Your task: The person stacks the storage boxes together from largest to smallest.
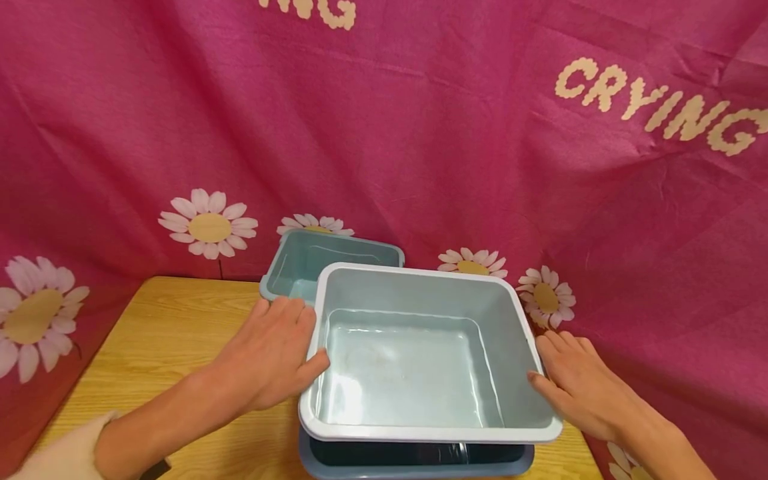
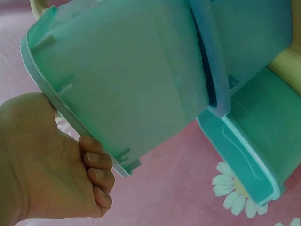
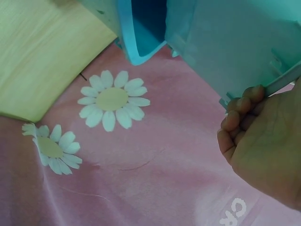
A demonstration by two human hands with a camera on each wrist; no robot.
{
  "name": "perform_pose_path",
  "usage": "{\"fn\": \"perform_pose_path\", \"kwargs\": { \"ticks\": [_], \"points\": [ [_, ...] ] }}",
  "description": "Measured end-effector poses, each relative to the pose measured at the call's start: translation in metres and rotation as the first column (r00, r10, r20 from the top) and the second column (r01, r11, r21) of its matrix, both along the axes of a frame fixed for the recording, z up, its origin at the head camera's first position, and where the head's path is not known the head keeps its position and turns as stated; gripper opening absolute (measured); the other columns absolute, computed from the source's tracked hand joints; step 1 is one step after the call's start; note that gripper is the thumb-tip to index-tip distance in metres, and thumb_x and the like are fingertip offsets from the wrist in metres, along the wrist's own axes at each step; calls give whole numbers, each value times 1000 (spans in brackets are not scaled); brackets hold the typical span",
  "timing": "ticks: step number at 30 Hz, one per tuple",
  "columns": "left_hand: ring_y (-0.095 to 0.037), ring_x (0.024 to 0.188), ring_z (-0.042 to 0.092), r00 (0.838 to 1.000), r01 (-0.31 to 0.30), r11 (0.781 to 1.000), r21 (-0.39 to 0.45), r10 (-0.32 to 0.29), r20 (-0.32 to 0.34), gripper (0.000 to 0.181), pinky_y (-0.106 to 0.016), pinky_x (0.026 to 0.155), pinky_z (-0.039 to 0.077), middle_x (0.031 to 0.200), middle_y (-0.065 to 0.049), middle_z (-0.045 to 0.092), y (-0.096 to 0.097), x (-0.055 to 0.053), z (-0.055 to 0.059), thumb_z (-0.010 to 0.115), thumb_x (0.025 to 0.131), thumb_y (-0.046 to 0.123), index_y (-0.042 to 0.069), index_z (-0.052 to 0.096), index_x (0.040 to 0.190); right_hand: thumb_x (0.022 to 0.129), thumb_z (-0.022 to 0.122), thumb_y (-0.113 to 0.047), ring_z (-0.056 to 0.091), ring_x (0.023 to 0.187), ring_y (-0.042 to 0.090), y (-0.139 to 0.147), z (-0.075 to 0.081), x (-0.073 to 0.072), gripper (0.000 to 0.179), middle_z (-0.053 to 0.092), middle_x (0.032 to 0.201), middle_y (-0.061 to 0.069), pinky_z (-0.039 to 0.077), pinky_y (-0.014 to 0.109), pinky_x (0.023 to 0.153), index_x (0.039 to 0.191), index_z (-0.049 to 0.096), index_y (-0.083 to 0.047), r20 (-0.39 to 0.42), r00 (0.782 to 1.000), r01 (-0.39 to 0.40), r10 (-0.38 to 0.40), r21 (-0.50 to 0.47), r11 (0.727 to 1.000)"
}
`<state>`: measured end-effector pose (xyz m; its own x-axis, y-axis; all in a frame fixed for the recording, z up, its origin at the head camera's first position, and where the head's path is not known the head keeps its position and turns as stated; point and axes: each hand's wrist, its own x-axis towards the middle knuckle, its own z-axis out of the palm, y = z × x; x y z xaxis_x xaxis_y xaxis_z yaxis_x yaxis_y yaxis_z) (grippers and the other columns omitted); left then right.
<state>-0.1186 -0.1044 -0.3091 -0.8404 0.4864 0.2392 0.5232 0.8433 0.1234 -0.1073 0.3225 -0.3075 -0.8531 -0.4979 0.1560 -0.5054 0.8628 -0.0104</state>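
A person gripped a pale gray tub [image 1: 414, 367] by its two short sides, left hand [image 1: 275, 353] and right hand [image 1: 573, 377] each with the thumb over the rim and fingers curled beneath it. Both forearms angled in from the lower corners, palms facing inward. The tub was directly above a blue tub [image 1: 420, 473] at the table [image 1: 198, 320]; whether the two touched could not be told. A smaller bin [image 1: 342, 250] stood behind.
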Motion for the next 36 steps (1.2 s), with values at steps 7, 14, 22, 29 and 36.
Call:
{"fn": "perform_pose_path", "kwargs": {
  "ticks": [7,14,22,29,36],
  "points": [
    [-22,80,46,1000,-7,1000,-4,7,26,37,-41,75,36,80,-3,46,2,0,-8,60,88,37,2,58,98,87,65,-23,38,85,11,2,-9,2,18,42,87,-13,33,40,78,98,53,-16,39,999,31,-31,1,1000],
    [-20,79,46,999,-10,1000,10,9,39,36,-38,72,34,78,-1,45,5,0,-16,61,87,36,2,58,99,87,67,-24,38,84,10,3,-17,4,19,42,86,-13,35,40,78,99,53,-17,90,993,76,-76,1,997],
    [-19,76,43,999,-3,999,34,2,42,32,-36,70,32,76,0,44,7,-1,-25,62,86,35,4,57,94,87,69,-27,39,85,10,4,-24,5,24,44,87,-12,36,41,78,102,55,-16,133,985,109,-107,-4,994],
    [-18,74,41,999,8,999,39,-10,42,31,-36,69,31,75,0,41,8,-1,-33,62,87,36,5,56,92,88,67,-26,38,84,10,6,-35,6,20,42,86,-13,35,40,77,99,54,-16,103,991,86,-86,6,996],
    [-18,75,39,995,4,999,34,-8,97,34,-36,70,31,75,1,40,10,-1,-37,61,90,36,4,58,97,88,67,-27,38,84,10,7,-43,6,21,42,85,-12,34,39,79,101,55,-15,131,985,111,-111,5,994]
  ]
}}
